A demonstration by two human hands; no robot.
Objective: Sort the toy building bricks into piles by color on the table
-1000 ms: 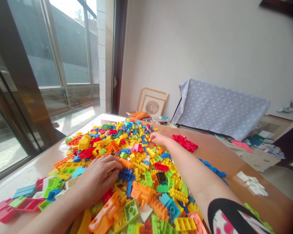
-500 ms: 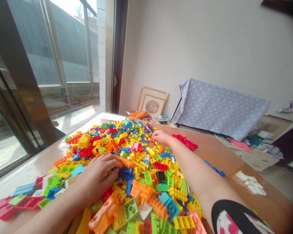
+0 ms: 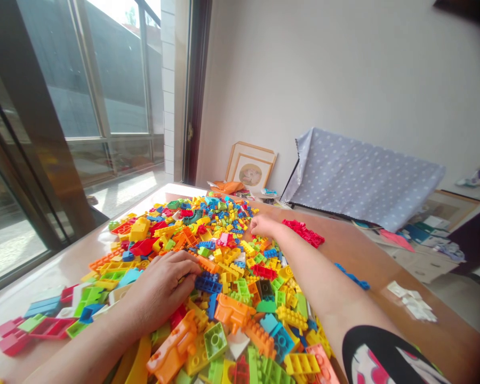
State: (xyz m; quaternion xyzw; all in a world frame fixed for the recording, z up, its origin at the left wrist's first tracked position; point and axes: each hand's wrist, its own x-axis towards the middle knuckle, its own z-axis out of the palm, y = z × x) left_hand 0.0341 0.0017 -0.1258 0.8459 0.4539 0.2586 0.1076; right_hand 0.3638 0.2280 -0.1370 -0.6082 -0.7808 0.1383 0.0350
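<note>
- Resting palm-down on the near part of the heap of building bricks [image 3: 224, 266], the left hand [image 3: 162, 290] has its fingers curled loosely over the pieces; whether it grips any one brick cannot be told.
- Its fingertips lie just beside a dark blue studded brick [image 3: 207, 282], and an orange brick [image 3: 232, 312] sits near the heel of the palm, toward the camera.
- Far across the heap, the right hand [image 3: 264, 225] is stretched out at the pile's far right edge, fingers bunched narrowly together among small yellow and blue pieces (too small to say if one is pinched).
- The right forearm runs over the bricks from a black printed sleeve [image 3: 380, 357] at the bottom right.
- The heap covers most of a wooden table [image 3: 384, 266], from the near edge up toward the far end by the window [image 3: 104, 96].
- A small group of red bricks [image 3: 304, 233] lies apart on the bare wood, just beyond the right hand.
- A few blue bricks [image 3: 354, 277] lie on the table to the right of the forearm, and white pieces [image 3: 412, 304] lie farther right, well apart from the heap.
- Pink and red pieces [image 3: 28, 333] lie at the near left edge.
- Behind the table, a framed picture [image 3: 250, 170] leans on the wall beside a dotted grey cloth [image 3: 364, 176] draped over something.
</note>
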